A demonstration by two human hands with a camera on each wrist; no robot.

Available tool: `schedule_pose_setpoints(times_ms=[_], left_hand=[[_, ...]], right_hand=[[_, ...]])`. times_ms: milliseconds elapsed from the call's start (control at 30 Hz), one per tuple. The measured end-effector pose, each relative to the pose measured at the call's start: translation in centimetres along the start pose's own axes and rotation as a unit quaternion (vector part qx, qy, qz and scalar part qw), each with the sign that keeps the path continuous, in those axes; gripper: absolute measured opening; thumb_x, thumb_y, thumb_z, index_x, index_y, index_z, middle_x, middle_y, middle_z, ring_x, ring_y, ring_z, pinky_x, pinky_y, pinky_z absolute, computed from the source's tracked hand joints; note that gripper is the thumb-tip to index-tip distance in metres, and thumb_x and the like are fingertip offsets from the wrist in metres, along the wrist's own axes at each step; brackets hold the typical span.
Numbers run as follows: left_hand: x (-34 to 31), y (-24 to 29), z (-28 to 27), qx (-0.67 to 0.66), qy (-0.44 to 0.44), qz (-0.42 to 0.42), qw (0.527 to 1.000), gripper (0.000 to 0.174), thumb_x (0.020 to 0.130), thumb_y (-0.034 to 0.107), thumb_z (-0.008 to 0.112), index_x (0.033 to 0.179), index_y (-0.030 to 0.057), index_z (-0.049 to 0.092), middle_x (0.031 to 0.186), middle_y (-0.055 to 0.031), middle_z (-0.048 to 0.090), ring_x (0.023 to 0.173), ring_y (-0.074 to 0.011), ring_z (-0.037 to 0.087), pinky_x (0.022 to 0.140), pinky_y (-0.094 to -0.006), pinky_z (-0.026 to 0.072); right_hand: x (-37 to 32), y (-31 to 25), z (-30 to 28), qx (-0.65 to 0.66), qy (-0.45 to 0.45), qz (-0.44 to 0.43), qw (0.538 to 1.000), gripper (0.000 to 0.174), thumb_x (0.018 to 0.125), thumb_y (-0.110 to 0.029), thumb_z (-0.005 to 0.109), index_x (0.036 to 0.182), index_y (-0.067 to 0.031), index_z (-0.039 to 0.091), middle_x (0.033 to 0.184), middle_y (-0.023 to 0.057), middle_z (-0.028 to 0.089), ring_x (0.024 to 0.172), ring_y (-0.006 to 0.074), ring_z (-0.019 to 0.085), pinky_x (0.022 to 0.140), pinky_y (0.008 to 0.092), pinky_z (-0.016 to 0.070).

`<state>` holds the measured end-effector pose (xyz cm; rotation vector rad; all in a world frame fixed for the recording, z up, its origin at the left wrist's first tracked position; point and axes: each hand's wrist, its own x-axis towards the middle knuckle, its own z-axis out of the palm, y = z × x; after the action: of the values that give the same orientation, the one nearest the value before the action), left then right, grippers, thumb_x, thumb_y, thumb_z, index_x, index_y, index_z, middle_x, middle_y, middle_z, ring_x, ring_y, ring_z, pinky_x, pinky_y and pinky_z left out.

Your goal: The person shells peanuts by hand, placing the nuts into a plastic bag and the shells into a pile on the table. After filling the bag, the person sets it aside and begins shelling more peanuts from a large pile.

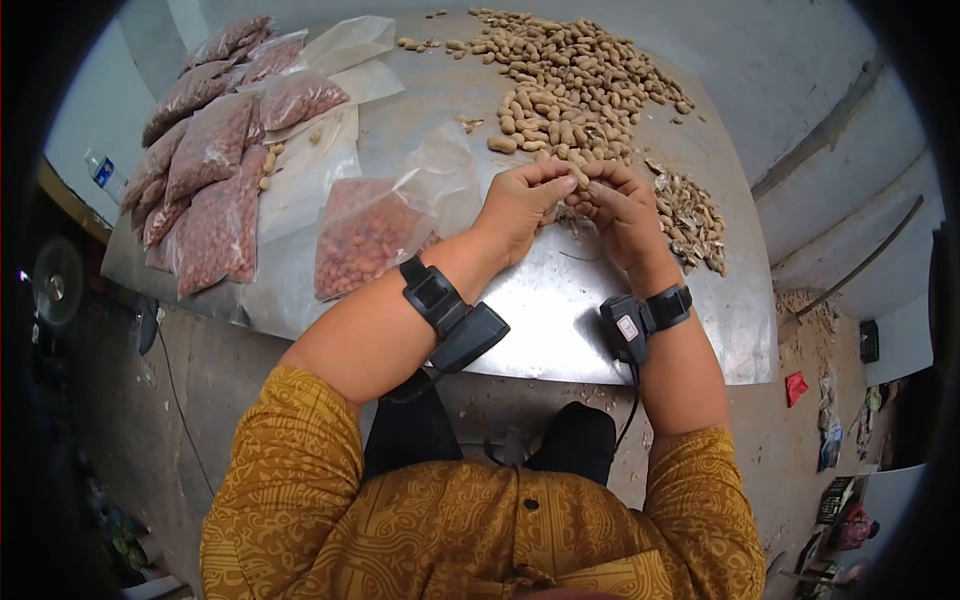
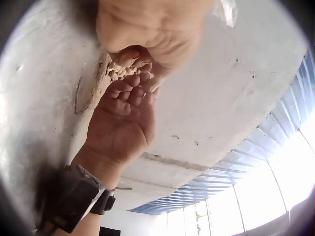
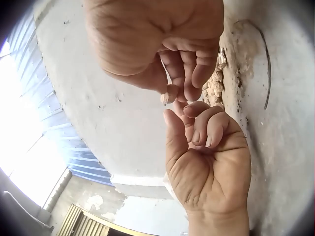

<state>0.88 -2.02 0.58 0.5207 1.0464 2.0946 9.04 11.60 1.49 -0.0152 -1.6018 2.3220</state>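
From where I stood, the person had both hands together over the near middle of the metal counter [image 1: 530,335], fingertips meeting around a single peanut [image 1: 578,176]. The right hand [image 1: 630,215] gripped it, pinched between thumb and fingertip with the other fingers bent in loosely; I took that for a hold that kept the grip small and left most of the shell exposed. The left hand [image 1: 520,210] came up to it from the other side, its fingers curled and its thumb tip just beside the nut, but I could not tell whether it was pinching the shell too or only steadying it. The big peanut pile [image 1: 570,110] lay just past the fingertips, probably so that the next nut was an easy reach, and the smaller heap of shells [image 1: 690,220] sat close by the right hand, seemingly to stay apart from it. A plastic bag of red kernels [image 1: 350,245] lay near the left forearm, while filled bags [image 1: 210,150] were stacked at the far left, likely to leave the middle free for working. The peanut itself looked dry and tan, slim, with a pale, rough end; whether it was cracked was too small to judge.
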Motion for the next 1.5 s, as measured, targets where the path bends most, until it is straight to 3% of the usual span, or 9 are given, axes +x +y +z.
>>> schedule_pose_setpoints(times_ms=[367, 567, 667, 767, 967, 1200, 1300, 1333, 1500], left_hand=[[-0.5, 0.3, 0.5, 0.078, 0.003, 0.037, 0.996, 0.019, 0.082, 0.012, 0.062, 0.098, 0.0009, 0.063, 0.076, -0.0020, 0.060, 0.053, -0.0032, 0.042, 0.046, -0.0165, 0.0301], [-0.3, -0.1, 0.0, 0.156, -0.040, 0.071, 0.984, 0.017, 0.083, 0.013, 0.060, 0.089, -0.0028, 0.062, 0.076, -0.0062, 0.061, 0.063, -0.0096, 0.056, 0.055, -0.0206, 0.0429], [-0.3, -0.1, 0.1, 0.246, -0.028, 0.120, 0.961, 0.016, 0.084, 0.011, 0.058, 0.086, -0.0045, 0.061, 0.076, -0.0074, 0.061, 0.065, -0.0122, 0.058, 0.058, -0.0230, 0.0466], [-0.5, 0.0, 0.1, 0.239, -0.031, 0.132, 0.962, 0.015, 0.085, 0.009, 0.056, 0.086, -0.0048, 0.061, 0.075, -0.0079, 0.061, 0.063, -0.0122, 0.058, 0.057, -0.0234, 0.0469], [-1.0, 0.0, 0.7, 0.213, -0.008, 0.158, 0.964, 0.012, 0.085, 0.006, 0.056, 0.082, -0.0043, 0.059, 0.072, -0.0077, 0.060, 0.060, -0.0125, 0.056, 0.053, -0.0240, 0.0460], [-0.5, 0.3, 0.3, 0.170, -0.044, 0.105, 0.979, 0.020, 0.087, 0.016, 0.055, 0.078, -0.0016, 0.057, 0.069, -0.0069, 0.058, 0.056, -0.0122, 0.053, 0.049, -0.0238, 0.0426], [0.1, -0.9, -0.1, 0.143, -0.049, 0.101, 0.983, 0.022, 0.088, 0.019, 0.056, 0.077, 0.0001, 0.056, 0.067, -0.0059, 0.056, 0.054, -0.0116, 0.051, 0.047, -0.0226, 0.0400], [0.1, -1.0, 0.0, 0.126, -0.051, 0.099, 0.986, 0.021, 0.087, 0.020, 0.056, 0.078, 0.0009, 0.056, 0.065, -0.0053, 0.056, 0.052, -0.0108, 0.050, 0.046, -0.0218, 0.0384], [-1.1, 0.4, 0.8, 0.084, -0.009, 0.043, 0.995, 0.019, 0.087, 0.021, 0.057, 0.077, 0.0046, 0.056, 0.061, -0.0025, 0.054, 0.045, -0.0060, 0.040, 0.042, -0.0190, 0.0291]], right_hand=[[-0.3, 0.0, 0.9, -0.077, 0.017, -0.040, 0.996, 0.024, 0.085, -0.009, 0.056, 0.108, -0.0008, 0.053, 0.087, 0.0086, 0.062, 0.076, 0.0148, 0.061, 0.068, 0.0237, 0.0497], [-0.5, 0.0, 0.9, -0.144, -0.037, -0.006, 0.989, 0.037, 0.084, -0.018, 0.060, 0.117, -0.0012, 0.052, 0.079, 0.0020, 0.058, 0.064, 0.0079, 0.053, 0.056, 0.0193, 0.0424], [-0.8, -0.4, 1.7, -0.175, -0.035, 0.000, 0.984, 0.038, 0.084, -0.022, 0.060, 0.116, -0.0018, 0.055, 0.075, -0.0005, 0.055, 0.061, 0.0055, 0.048, 0.053, 0.0181, 0.0395], [-1.0, -0.7, 2.5, -0.179, -0.023, 0.007, 0.984, 0.036, 0.085, -0.023, 0.059, 0.114, -0.0022, 0.057, 0.072, -0.0017, 0.054, 0.059, 0.0045, 0.047, 0.051, 0.0171, 0.0381], [-1.1, -0.2, 2.7, -0.148, -0.020, 0.010, 0.989, 0.034, 0.086, -0.024, 0.056, 0.113, -0.0028, 0.057, 0.070, -0.0023, 0.054, 0.057, 0.0042, 0.047, 0.049, 0.0163, 0.0375], [-1.3, -0.9, 3.1, -0.175, -0.016, 0.015, 0.984, 0.032, 0.086, -0.019, 0.057, 0.116, -0.0068, 0.056, 0.071, -0.0009, 0.055, 0.057, 0.0046, 0.050, 0.049, 0.0166, 0.0405], [-1.4, -2.1, 2.3, -0.220, -0.056, 0.044, 0.973, 0.029, 0.086, -0.018, 0.056, 0.114, -0.0068, 0.056, 0.072, -0.0006, 0.056, 0.058, 0.0047, 0.051, 0.048, 0.0168, 0.0408], [-1.3, -1.7, 2.2, -0.219, -0.053, 0.029, 0.974, 0.022, 0.087, -0.017, 0.055, 0.107, -0.0062, 0.055, 0.070, 0.0000, 0.056, 0.056, 0.0047, 0.050, 0.045, 0.0170, 0.0385], [-0.9, -0.6, 2.1, -0.189, -0.025, 0.015, 0.982, 0.016, 0.089, -0.018, 0.053, 0.100, -0.0071, 0.049, 0.067, 0.0011, 0.055, 0.052, 0.0041, 0.047, 0.044, 0.0168, 0.0349]])
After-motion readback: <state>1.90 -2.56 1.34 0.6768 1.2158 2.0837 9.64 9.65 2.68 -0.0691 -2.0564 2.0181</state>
